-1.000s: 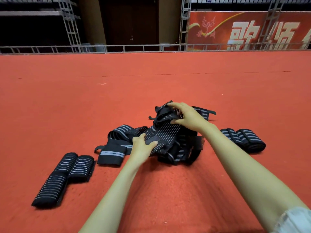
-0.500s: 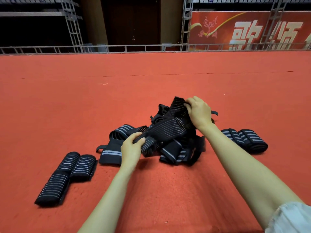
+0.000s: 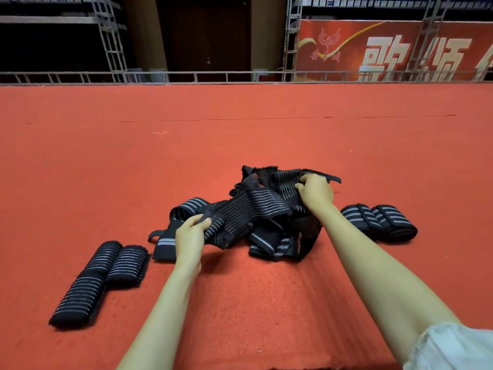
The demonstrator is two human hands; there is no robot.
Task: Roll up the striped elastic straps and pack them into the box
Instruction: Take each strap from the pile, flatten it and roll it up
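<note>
I see two bare hands on one striped strap [image 3: 250, 209]. My left hand [image 3: 190, 236] pinches its near end between thumb and curled fingers. My right hand [image 3: 316, 192] grips the far end, fingers folded round the fabric. The strap runs between them, lifted over a tangled pile of loose straps [image 3: 274, 240] in the middle of the red carpet [image 3: 240, 145]; I cannot count how many are knotted in there. One loose end with broad grey stripes [image 3: 165, 243] lies flat just left of the pile, beside my left hand.

To the left, near my left forearm, I count three rolled straps [image 3: 106, 265] lying close together, touching. To the right, just past my right forearm, I count two rolled straps [image 3: 378, 221] side by side. Beyond the carpet's far edge stand a metal truss [image 3: 112, 38] and one red banner [image 3: 400, 49].
</note>
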